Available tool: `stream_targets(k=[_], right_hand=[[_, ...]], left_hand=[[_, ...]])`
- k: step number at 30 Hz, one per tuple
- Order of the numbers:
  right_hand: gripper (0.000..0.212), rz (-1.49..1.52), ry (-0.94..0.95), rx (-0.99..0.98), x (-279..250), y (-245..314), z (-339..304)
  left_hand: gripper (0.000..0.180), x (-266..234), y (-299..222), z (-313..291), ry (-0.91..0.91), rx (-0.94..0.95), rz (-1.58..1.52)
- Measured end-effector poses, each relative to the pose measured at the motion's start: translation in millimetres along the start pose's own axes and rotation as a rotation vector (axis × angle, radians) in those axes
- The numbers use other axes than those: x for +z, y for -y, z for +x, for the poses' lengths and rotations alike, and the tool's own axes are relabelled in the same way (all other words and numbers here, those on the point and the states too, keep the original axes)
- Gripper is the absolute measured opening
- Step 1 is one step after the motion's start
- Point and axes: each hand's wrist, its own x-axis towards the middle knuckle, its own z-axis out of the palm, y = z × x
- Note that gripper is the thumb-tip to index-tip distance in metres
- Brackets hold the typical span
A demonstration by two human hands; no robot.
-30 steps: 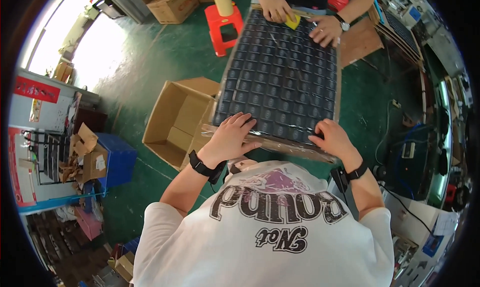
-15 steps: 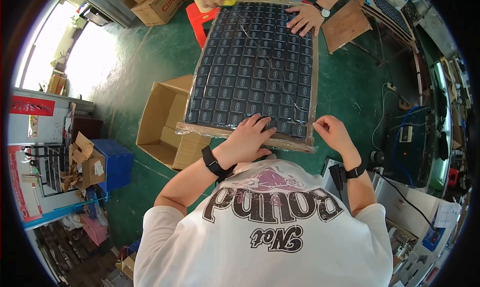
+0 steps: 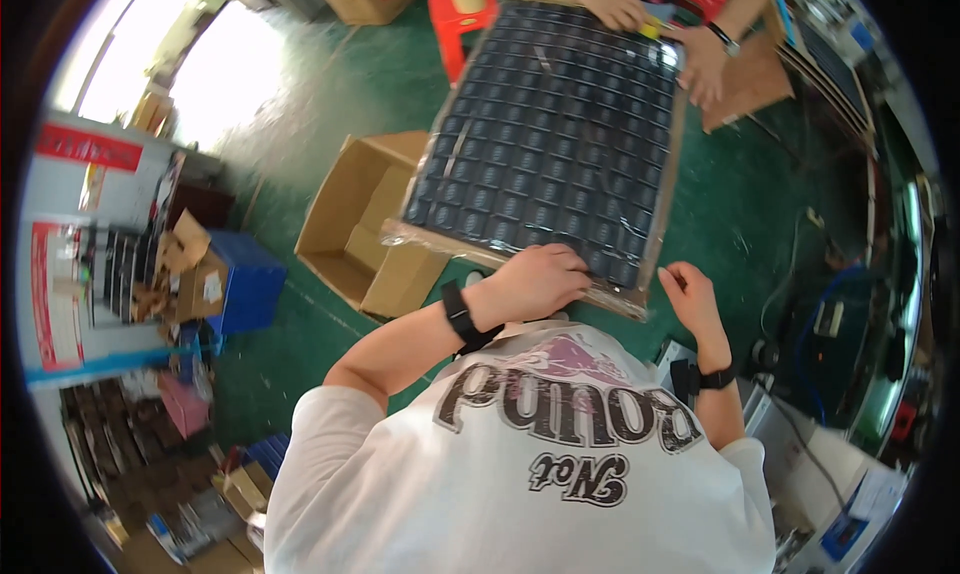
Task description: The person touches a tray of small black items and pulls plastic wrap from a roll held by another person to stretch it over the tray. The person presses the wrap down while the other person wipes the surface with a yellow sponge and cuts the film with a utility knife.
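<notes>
A large black panel [image 3: 560,144] of many small cells, wrapped in clear film on a cardboard backing, lies tilted in front of me. My left hand [image 3: 530,282], with a black wristband, lies on the panel's near edge with its fingers curled over it. My right hand [image 3: 686,296], with a black watch, hovers just off the panel's near right corner, fingers loosely apart and holding nothing. At the far edge another person's two hands [image 3: 612,6] [image 3: 703,62] rest on the panel beside a small yellow object [image 3: 652,30].
An open cardboard box [image 3: 375,229] stands on the green floor left of the panel. A red stool [image 3: 462,19] is behind it. A blue crate [image 3: 245,284] and cluttered shelves sit at the left. Cables and equipment [image 3: 830,319] lie at the right.
My left hand slid right along the near edge. My right hand came off the panel's corner. The other person's hands stayed at the far edge.
</notes>
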Motion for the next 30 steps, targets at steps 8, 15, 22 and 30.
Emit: stream_targets(k=[8,15,22,30], right_hand=[[0.021,0.008,0.074,0.019,1,-16,4],[0.021,-0.056,0.079,-0.007,-6,6,7],[0.024,-0.051,-0.025,0.071,-10,23,-2],[0.025,0.016,-0.175,0.113,-13,-9,-35]], left_hand=[[0.016,-1,-8,16,0.325,-0.008,0.087],[0.02,14,-17,34,0.323,0.065,0.041],[0.03,4,-15,48,0.281,0.199,0.009],[0.032,-50,-10,16,0.285,0.008,-0.196]])
